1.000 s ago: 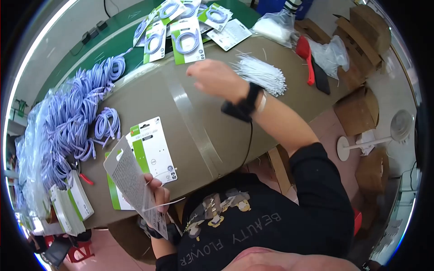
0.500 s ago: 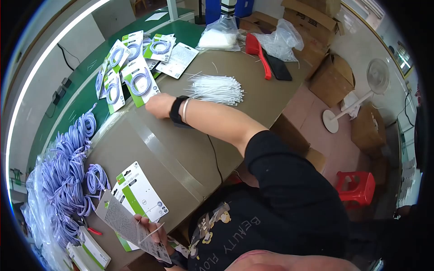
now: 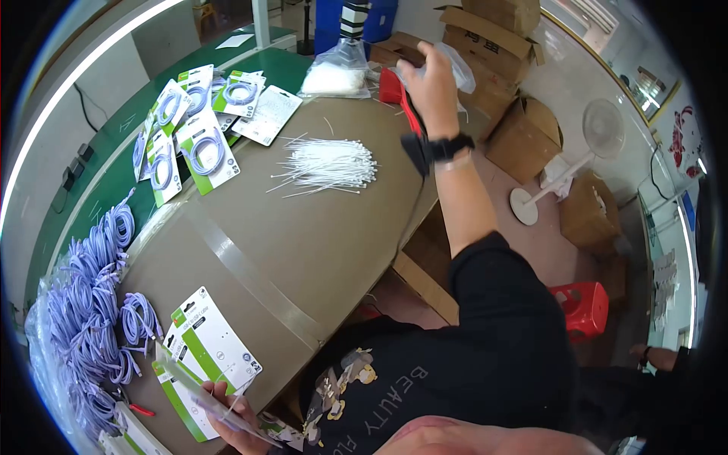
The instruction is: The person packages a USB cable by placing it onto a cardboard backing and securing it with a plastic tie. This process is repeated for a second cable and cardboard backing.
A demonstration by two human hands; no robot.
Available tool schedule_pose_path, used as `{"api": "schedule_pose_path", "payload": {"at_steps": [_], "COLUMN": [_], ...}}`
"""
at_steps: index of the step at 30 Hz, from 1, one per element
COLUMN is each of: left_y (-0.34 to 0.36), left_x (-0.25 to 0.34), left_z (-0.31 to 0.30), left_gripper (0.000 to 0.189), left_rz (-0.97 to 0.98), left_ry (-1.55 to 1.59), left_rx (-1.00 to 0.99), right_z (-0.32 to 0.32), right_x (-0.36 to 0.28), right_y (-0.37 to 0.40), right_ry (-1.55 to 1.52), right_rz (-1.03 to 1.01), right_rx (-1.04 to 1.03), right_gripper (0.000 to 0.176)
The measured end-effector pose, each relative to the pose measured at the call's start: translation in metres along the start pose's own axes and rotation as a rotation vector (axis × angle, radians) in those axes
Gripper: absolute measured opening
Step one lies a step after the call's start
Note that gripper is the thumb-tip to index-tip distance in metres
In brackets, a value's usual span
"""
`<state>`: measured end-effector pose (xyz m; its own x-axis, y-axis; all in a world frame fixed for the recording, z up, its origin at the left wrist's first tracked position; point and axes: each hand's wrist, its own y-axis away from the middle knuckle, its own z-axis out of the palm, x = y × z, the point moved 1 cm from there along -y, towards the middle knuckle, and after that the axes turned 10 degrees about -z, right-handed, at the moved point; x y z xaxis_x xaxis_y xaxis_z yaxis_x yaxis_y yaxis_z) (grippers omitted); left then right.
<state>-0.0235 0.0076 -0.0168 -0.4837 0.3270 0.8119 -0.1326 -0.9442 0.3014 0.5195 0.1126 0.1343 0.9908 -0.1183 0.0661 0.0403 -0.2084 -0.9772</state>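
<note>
My left hand (image 3: 236,417), at the bottom left, grips a printed packaging card (image 3: 199,390), tilted nearly edge-on, with a thin white cable tie (image 3: 227,373) at it. Below it on the table are white-and-green backing cards (image 3: 220,334). My right hand (image 3: 436,87) is raised at the table's far right corner, thumb and index finger apart, nothing visible between them. It is above a red tool (image 3: 392,87) with a broad head and narrow handle. A black wristband (image 3: 447,148) with a cord is on that wrist. White cable ties (image 3: 330,165) lie piled to its left.
Carded lilac cables (image 3: 205,152) lie at the back left. Bundles of lilac cables (image 3: 91,303) line the left edge, by a red-handled tool (image 3: 141,409). A bag of white items (image 3: 334,80) stands at the back. Cartons (image 3: 523,136), a fan (image 3: 604,129) and a red stool (image 3: 580,307) are on the right.
My right hand has left the carded cable at the back left and swung right and up to the red tool. The card in my left hand has turned edge-on. The whole view has shifted slightly.
</note>
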Motion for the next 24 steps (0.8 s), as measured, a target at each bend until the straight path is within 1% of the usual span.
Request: {"api": "schedule_pose_path", "payload": {"at_steps": [1, 2, 3, 5, 7, 8, 9, 10, 11, 13, 14, 18, 19, 21, 22, 23, 24], "left_y": [0.012, 0.017, 0.016, 0.015, 0.013, 0.009, 0.009, 0.012, 0.011, 0.012, 0.012, 0.011, 0.013, 0.015, 0.015, 0.016, 0.017], "left_x": [-0.019, 0.003, 0.007, 0.015, 0.019, 0.018, 0.015, 0.015, 0.014, 0.013, 0.011, 0.006, 0.010, 0.021, 0.025, 0.029, 0.032], "left_z": [-0.027, 0.016, 0.029, 0.047, 0.059, 0.061, 0.062, 0.062, 0.064, 0.071, 0.072, 0.076, 0.079, 0.085, 0.085, 0.085, 0.085], "left_gripper": [0.051, 0.051, 0.051, 0.044, 0.036, 0.035, 0.033, 0.033, 0.033, 0.031, 0.031, 0.032, 0.033, 0.035, 0.035, 0.035, 0.036], "left_rz": [0.161, 0.072, 0.074, 0.084, 0.072, 0.041, 0.018, 0.019, 0.006, -0.021, -0.020, 0.032, 0.143, 0.375, 0.377, 0.437, 0.494], "left_ry": [0.092, -0.268, -0.267, -0.421, -0.570, -0.557, -0.538, -0.538, -0.498, -0.416, -0.416, -0.551, -0.725, -1.074, -1.078, -1.234, -1.392], "left_rx": [-0.011, 0.275, 0.373, 0.257, 0.102, 0.105, 0.082, 0.119, 0.090, 0.012, 0.013, -0.006, 0.022, 0.084, 0.089, 0.131, 0.171], "right_z": [0.001, -0.007, -0.018, -0.042, -0.064, -0.068, -0.078, -0.083, -0.086, -0.091, -0.093, -0.096, -0.096, -0.092, -0.090, -0.091, -0.093], "right_x": [-0.008, -0.033, -0.068, -0.134, -0.187, -0.207, -0.226, -0.240, -0.250, -0.263, -0.269, -0.284, -0.284, -0.284, -0.285, -0.288, -0.290], "right_y": [0.011, 0.015, 0.021, 0.034, 0.046, 0.053, 0.058, 0.061, 0.063, 0.067, 0.068, 0.071, 0.074, 0.082, 0.086, 0.090, 0.094], "right_ry": [-0.071, -0.223, -0.409, -0.806, -1.036, -1.115, -1.237, -1.339, -1.360, -1.316, -1.282, -1.328, -1.327, -1.653, -1.814, -1.822, -2.029], "right_rz": [-0.023, 0.004, 0.038, 0.046, -0.134, -0.128, -0.252, -0.380, -0.380, -0.542, -0.624, -0.647, -0.645, -0.389, -0.253, -0.252, 0.040], "right_rx": [-0.110, -0.173, -0.253, -0.387, -0.432, -0.443, -0.449, -0.446, -0.444, -0.482, -0.500, -0.478, -0.475, -0.514, -0.531, -0.529, -0.632], "right_gripper": [0.031, 0.032, 0.033, 0.033, 0.033, 0.033, 0.033, 0.032, 0.032, 0.029, 0.028, 0.021, 0.021, 0.014, 0.011, 0.011, 0.009]}}
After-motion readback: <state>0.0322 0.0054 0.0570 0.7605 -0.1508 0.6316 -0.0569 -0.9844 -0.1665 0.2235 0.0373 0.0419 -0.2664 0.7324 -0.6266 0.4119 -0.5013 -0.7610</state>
